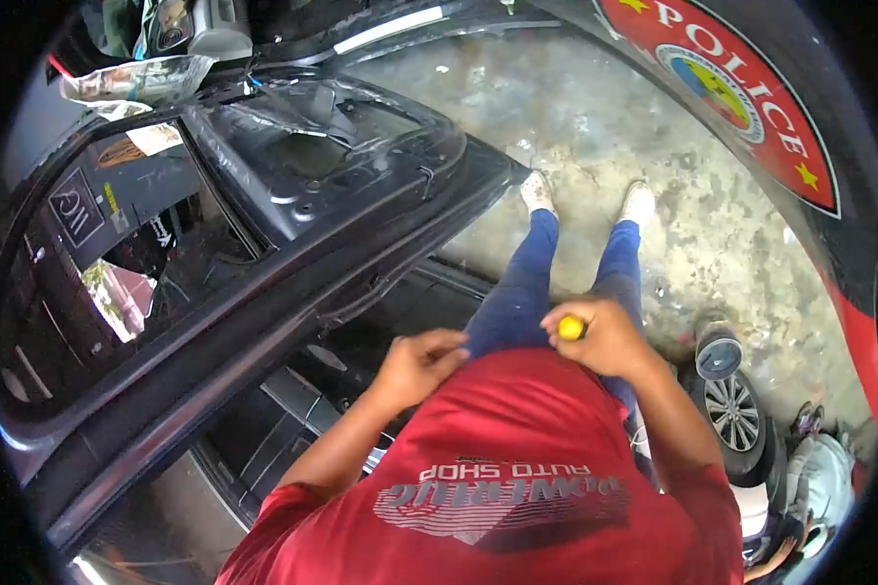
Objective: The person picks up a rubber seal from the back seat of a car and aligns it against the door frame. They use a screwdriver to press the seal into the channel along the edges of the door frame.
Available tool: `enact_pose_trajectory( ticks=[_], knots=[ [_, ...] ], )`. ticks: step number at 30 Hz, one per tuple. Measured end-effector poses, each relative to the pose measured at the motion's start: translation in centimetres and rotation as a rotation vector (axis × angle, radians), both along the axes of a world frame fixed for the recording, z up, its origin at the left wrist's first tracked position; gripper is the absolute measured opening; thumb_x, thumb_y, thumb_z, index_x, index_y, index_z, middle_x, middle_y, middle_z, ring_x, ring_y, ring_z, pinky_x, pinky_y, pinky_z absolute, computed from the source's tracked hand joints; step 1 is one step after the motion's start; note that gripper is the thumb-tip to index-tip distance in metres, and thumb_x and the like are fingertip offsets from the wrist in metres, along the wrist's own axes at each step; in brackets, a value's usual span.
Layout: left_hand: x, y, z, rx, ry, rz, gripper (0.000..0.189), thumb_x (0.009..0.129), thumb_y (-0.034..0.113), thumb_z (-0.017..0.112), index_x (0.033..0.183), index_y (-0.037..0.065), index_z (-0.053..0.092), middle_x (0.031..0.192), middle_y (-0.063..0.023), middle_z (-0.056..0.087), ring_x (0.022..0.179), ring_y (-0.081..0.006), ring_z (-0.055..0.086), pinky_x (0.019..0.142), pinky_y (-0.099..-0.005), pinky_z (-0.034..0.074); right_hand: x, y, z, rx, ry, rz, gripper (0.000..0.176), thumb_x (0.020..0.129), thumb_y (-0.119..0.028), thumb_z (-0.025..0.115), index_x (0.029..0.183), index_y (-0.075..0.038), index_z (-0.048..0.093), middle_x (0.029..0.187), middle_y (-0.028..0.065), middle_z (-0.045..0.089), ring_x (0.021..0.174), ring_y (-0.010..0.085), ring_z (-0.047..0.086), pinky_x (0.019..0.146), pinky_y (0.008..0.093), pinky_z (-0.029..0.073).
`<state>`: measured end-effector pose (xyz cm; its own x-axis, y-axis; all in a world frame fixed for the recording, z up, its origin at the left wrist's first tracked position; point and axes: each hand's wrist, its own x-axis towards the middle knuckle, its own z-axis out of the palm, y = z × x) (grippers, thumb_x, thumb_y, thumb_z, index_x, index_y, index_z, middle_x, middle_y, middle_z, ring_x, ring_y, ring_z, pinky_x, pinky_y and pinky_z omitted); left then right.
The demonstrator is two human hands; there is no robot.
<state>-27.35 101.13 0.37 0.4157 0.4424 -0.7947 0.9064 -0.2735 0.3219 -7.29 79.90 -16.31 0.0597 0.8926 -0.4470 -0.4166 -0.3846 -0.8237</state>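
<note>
Hands held at the hem of a red shirt (pixel 517 458). A small yellow object (pixel 571 329) is grasped in the right hand (pixel 607 341), its long axis hidden. The left hand (pixel 419 365) is curled shut just beside it, toward the open car door (pixel 293 195).

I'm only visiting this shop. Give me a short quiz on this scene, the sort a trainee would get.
1. True or false: the right hand grips a yellow object.
2. Which word is on the red emblem? A) POLICE B) TAXI C) FIRE
3. Fill in: the car door beside the person stands ____ (open or shut).
Key: 1 true; 2 A; 3 open.
</note>
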Motion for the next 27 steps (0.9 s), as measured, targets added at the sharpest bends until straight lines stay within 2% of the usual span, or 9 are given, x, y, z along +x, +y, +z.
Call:
enact_pose_trajectory(
  ticks=[3, 6, 7, 12, 13, 18, 22, 25, 27],
  knots=[
    [3.2, -1.3, -2.3, -0.110, -0.059, 0.066, 0.026, 0.098, 0.018, 0.081, 0.119, 0.003, 0.079, 0.108, -0.0165, 0.082, 0.092, -0.0231, 0.081, 0.083, -0.0354, 0.062, -0.7, 2.1, 1.2, 0.168, 0.029, 0.066, 0.040, 0.080, -0.010, 0.080, 0.119, -0.006, 0.078, 0.112, 0.0168, 0.079, 0.103, 0.0348, 0.076, 0.092, 0.0407, 0.059],
    [2.6, -0.8, -5.2, -0.118, -0.103, 0.021, 0.019, 0.097, 0.014, 0.080, 0.113, 0.003, 0.080, 0.101, -0.0158, 0.082, 0.089, -0.0266, 0.081, 0.080, -0.0359, 0.061, -1.4, 3.1, 0.4, 0.207, 0.006, 0.134, 0.055, 0.081, -0.011, 0.079, 0.135, -0.007, 0.073, 0.113, 0.0166, 0.078, 0.103, 0.0366, 0.076, 0.094, 0.0415, 0.059],
    [1.9, -0.5, -6.2, -0.149, -0.067, 0.005, 0.015, 0.099, 0.011, 0.079, 0.113, 0.005, 0.080, 0.103, -0.0113, 0.082, 0.093, -0.0176, 0.080, 0.084, -0.0314, 0.061, -1.4, 3.4, -0.1, 0.227, 0.030, 0.145, 0.055, 0.081, -0.011, 0.079, 0.135, -0.007, 0.073, 0.113, 0.0166, 0.078, 0.103, 0.0366, 0.076, 0.094, 0.0415, 0.059],
    [1.4, -0.3, -8.7, -0.126, -0.041, 0.160, 0.008, 0.097, 0.008, 0.076, 0.104, 0.005, 0.079, 0.097, -0.0114, 0.081, 0.089, -0.0178, 0.080, 0.080, -0.0342, 0.061, -2.0, 4.1, -3.5, 0.170, 0.240, 0.226, 0.063, 0.082, -0.005, 0.080, 0.143, -0.009, 0.069, 0.117, 0.0155, 0.078, 0.107, 0.0353, 0.075, 0.098, 0.0413, 0.058],
    [1.6, 0.2, -9.1, -0.098, -0.041, 0.090, 0.007, 0.094, 0.009, 0.077, 0.100, 0.005, 0.078, 0.094, -0.0120, 0.080, 0.086, -0.0172, 0.079, 0.077, -0.0354, 0.061, -2.0, 4.5, -3.9, 0.179, 0.244, 0.244, 0.063, 0.082, -0.005, 0.080, 0.143, -0.009, 0.069, 0.117, 0.0155, 0.078, 0.107, 0.0353, 0.075, 0.098, 0.0413, 0.058],
    [2.0, 0.9, -10.6, 0.008, -0.007, 0.065, 0.009, 0.086, 0.011, 0.078, 0.088, 0.004, 0.072, 0.082, -0.0139, 0.075, 0.075, -0.0153, 0.075, 0.068, -0.0374, 0.057, -1.4, 6.3, -4.5, 0.266, 0.133, 0.266, 0.067, 0.083, -0.005, 0.081, 0.147, -0.005, 0.064, 0.120, 0.0157, 0.077, 0.109, 0.0344, 0.074, 0.099, 0.0407, 0.058],
    [3.8, 0.8, -9.9, 0.008, -0.162, 0.157, 0.014, 0.086, 0.008, 0.075, 0.081, 0.002, 0.064, 0.070, -0.0102, 0.065, 0.066, -0.0119, 0.059, 0.062, -0.0359, 0.050, 0.8, 5.9, -1.9, 0.211, 0.014, 0.241, 0.065, 0.085, -0.001, 0.080, 0.147, -0.004, 0.064, 0.118, 0.0129, 0.077, 0.109, 0.0296, 0.074, 0.100, 0.0387, 0.057],
    [4.8, 1.8, -8.1, 0.006, -0.255, 0.168, 0.013, 0.088, 0.009, 0.071, 0.080, 0.002, 0.063, 0.066, -0.0047, 0.059, 0.064, -0.0109, 0.053, 0.060, -0.0357, 0.046, 2.9, 4.5, -0.4, -0.151, 0.077, -0.407, 0.055, 0.090, 0.007, 0.074, 0.143, -0.005, 0.067, 0.111, 0.0059, 0.075, 0.104, 0.0166, 0.070, 0.098, 0.0321, 0.055],
    [7.4, 2.5, -6.7, 0.026, -0.361, 0.135, 0.015, 0.089, 0.011, 0.071, 0.080, 0.002, 0.062, 0.064, -0.0056, 0.055, 0.061, -0.0124, 0.051, 0.058, -0.0370, 0.045, 5.5, 2.1, 1.4, -0.108, -0.189, -0.467, 0.034, 0.090, 0.006, 0.072, 0.124, -0.002, 0.072, 0.107, 0.0059, 0.075, 0.101, 0.0146, 0.069, 0.092, 0.0305, 0.056]
  ],
)
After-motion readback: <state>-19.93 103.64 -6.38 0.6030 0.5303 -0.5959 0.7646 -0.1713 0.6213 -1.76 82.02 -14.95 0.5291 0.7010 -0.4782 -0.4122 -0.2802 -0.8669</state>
